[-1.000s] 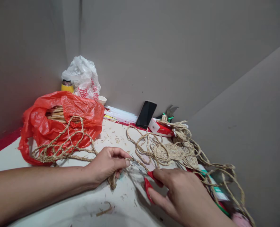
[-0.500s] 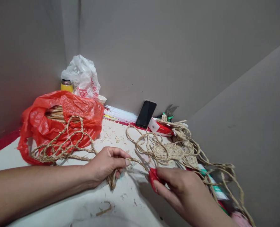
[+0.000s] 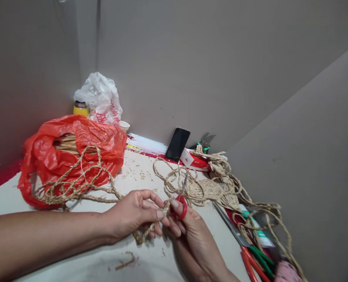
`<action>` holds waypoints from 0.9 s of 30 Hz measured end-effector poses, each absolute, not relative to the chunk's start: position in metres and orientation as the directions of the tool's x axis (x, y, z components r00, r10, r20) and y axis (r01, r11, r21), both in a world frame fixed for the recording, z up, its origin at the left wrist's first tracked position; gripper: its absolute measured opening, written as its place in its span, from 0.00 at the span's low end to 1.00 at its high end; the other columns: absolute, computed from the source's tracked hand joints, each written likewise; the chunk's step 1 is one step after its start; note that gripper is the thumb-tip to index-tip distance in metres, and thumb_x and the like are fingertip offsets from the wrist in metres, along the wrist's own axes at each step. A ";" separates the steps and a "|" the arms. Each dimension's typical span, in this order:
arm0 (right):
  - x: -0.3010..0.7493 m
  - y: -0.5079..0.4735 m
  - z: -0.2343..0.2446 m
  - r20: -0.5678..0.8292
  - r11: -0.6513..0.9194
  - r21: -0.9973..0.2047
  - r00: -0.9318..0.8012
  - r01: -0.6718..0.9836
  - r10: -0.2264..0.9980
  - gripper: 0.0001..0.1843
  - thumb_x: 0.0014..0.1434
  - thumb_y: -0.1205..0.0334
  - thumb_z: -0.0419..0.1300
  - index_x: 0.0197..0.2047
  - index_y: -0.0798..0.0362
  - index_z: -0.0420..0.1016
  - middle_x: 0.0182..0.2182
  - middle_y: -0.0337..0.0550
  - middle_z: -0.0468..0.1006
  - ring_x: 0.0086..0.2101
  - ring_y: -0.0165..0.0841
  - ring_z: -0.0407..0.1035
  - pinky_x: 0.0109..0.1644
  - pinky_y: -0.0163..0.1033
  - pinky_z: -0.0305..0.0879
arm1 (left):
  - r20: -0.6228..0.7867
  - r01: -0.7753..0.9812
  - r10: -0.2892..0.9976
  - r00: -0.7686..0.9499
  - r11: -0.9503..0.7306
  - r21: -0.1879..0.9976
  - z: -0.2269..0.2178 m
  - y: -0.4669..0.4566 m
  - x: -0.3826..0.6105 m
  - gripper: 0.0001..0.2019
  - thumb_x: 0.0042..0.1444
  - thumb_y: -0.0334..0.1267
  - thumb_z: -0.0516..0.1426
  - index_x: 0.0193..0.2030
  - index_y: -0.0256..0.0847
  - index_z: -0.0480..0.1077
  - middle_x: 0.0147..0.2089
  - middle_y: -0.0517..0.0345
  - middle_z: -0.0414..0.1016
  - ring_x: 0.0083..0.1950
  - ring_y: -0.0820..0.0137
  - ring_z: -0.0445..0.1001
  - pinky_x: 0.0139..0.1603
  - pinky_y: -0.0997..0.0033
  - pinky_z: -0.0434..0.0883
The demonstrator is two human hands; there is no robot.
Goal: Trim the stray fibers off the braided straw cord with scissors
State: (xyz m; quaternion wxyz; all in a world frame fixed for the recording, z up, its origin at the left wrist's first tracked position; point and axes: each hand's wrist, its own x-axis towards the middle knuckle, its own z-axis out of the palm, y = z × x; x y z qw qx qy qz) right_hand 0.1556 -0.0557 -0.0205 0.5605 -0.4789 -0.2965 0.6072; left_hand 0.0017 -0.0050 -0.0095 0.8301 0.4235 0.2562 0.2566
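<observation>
My left hand [image 3: 137,213] pinches a braided straw rope [image 3: 150,227] between thumb and fingers, with a short folded length hanging below. My right hand [image 3: 188,225] has small red-handled scissors [image 3: 180,207] looped on it, their blades pointing up and away. The right thumb and fingertips also meet the rope's end, close against my left fingertips. Further along, braided rope lies in loose loops [image 3: 82,188] by the red plastic bag [image 3: 103,137]. Beyond my right hand rests a flat coiled straw piece [image 3: 205,190] with rope loops around it.
Straw strips [image 3: 66,144] fill the red bag. Behind stand a yellow jar [image 3: 80,109], a white plastic bag [image 3: 99,94] and a paper cup [image 3: 124,125]. A phone [image 3: 177,143] leans on the wall near pruning shears [image 3: 206,141]. Long-bladed tools with red and green handles [image 3: 254,258] lie right.
My right hand has drawn back and turned, so the scissors now point upward instead of reaching at the rope. Its fingertips have come to the rope beside my left hand.
</observation>
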 end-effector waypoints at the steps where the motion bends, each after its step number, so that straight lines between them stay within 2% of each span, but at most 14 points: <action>1: 0.155 -0.056 -0.019 -0.236 -0.176 -0.897 0.102 -0.405 0.967 0.20 0.54 0.48 0.63 0.22 0.53 0.65 0.13 0.31 0.61 0.18 0.25 0.53 0.25 0.32 0.54 | -0.214 -0.191 0.627 0.749 0.514 0.836 -0.010 -0.006 0.002 0.18 0.47 0.44 0.65 0.38 0.38 0.64 0.31 0.53 0.78 0.23 0.75 0.73 0.25 0.76 0.66; 5: 0.160 -0.053 -0.011 -0.121 -0.022 -0.943 0.283 -0.332 0.951 0.20 0.51 0.49 0.66 0.21 0.52 0.62 0.12 0.30 0.59 0.16 0.24 0.50 0.22 0.31 0.48 | -0.227 -0.133 0.583 0.780 0.509 0.850 -0.011 -0.007 0.001 0.19 0.50 0.49 0.62 0.40 0.39 0.62 0.31 0.53 0.77 0.24 0.75 0.73 0.25 0.77 0.65; 8: 0.170 -0.049 -0.005 0.058 0.134 -0.977 0.401 -0.165 0.914 0.19 0.52 0.51 0.66 0.22 0.52 0.64 0.14 0.31 0.62 0.17 0.24 0.52 0.22 0.32 0.49 | -0.199 -0.099 0.613 0.765 0.417 0.903 -0.011 -0.009 0.000 0.18 0.49 0.44 0.63 0.42 0.39 0.63 0.32 0.56 0.76 0.28 0.75 0.72 0.32 0.74 0.68; 10: 0.179 -0.048 -0.003 0.207 0.242 -0.970 0.442 -0.023 0.873 0.17 0.53 0.53 0.66 0.21 0.53 0.66 0.15 0.32 0.64 0.18 0.25 0.56 0.23 0.33 0.52 | -0.181 -0.063 0.658 0.731 0.328 0.942 -0.009 -0.013 -0.001 0.15 0.51 0.42 0.62 0.41 0.38 0.64 0.32 0.58 0.75 0.28 0.77 0.71 0.33 0.76 0.67; 12: 0.188 -0.048 -0.001 0.352 0.338 -0.934 0.467 0.116 0.811 0.15 0.54 0.57 0.66 0.22 0.53 0.68 0.17 0.33 0.65 0.20 0.26 0.58 0.25 0.33 0.54 | -0.173 -0.034 0.668 0.724 0.285 0.958 -0.004 -0.020 -0.002 0.12 0.55 0.43 0.58 0.40 0.37 0.65 0.31 0.58 0.75 0.23 0.80 0.66 0.27 0.79 0.63; 15: 0.194 -0.046 0.000 0.464 0.391 -0.886 0.458 0.250 0.758 0.12 0.54 0.58 0.66 0.23 0.53 0.71 0.18 0.34 0.67 0.20 0.27 0.59 0.25 0.34 0.55 | -0.232 0.008 0.524 0.819 0.395 0.919 0.006 -0.030 -0.003 0.13 0.58 0.46 0.53 0.40 0.38 0.66 0.30 0.57 0.77 0.14 0.83 0.53 0.15 0.80 0.51; 18: 0.193 -0.042 0.003 0.407 0.317 -0.908 0.392 0.274 0.825 0.14 0.53 0.57 0.66 0.21 0.54 0.70 0.17 0.35 0.67 0.20 0.27 0.58 0.24 0.34 0.55 | -0.309 0.057 0.414 0.856 0.518 0.853 0.009 -0.032 -0.002 0.13 0.59 0.47 0.52 0.37 0.38 0.66 0.26 0.56 0.77 0.12 0.83 0.48 0.12 0.79 0.44; 22: 0.191 -0.036 0.005 0.254 0.172 -0.955 0.366 0.242 0.895 0.20 0.49 0.51 0.66 0.17 0.54 0.67 0.14 0.35 0.65 0.18 0.27 0.57 0.23 0.33 0.55 | -0.329 0.007 0.482 0.812 0.555 0.832 0.001 -0.022 0.001 0.13 0.57 0.46 0.54 0.41 0.38 0.66 0.21 0.58 0.76 0.09 0.84 0.43 0.11 0.79 0.40; 25: 0.194 -0.032 0.001 0.212 0.138 -0.965 0.353 0.223 0.911 0.19 0.50 0.48 0.66 0.19 0.54 0.69 0.14 0.34 0.65 0.18 0.27 0.57 0.23 0.33 0.55 | -0.288 -0.023 0.520 0.804 0.512 0.859 -0.004 -0.014 0.001 0.17 0.57 0.48 0.55 0.46 0.37 0.67 0.21 0.57 0.75 0.10 0.84 0.44 0.11 0.80 0.38; 27: 0.196 -0.029 -0.004 0.168 0.101 -0.972 0.325 0.214 0.931 0.20 0.51 0.46 0.65 0.21 0.54 0.70 0.14 0.34 0.65 0.18 0.27 0.57 0.24 0.33 0.55 | -0.284 -0.037 0.550 0.785 0.500 0.865 -0.006 -0.012 0.000 0.18 0.56 0.49 0.56 0.46 0.36 0.69 0.23 0.57 0.76 0.10 0.84 0.47 0.11 0.80 0.40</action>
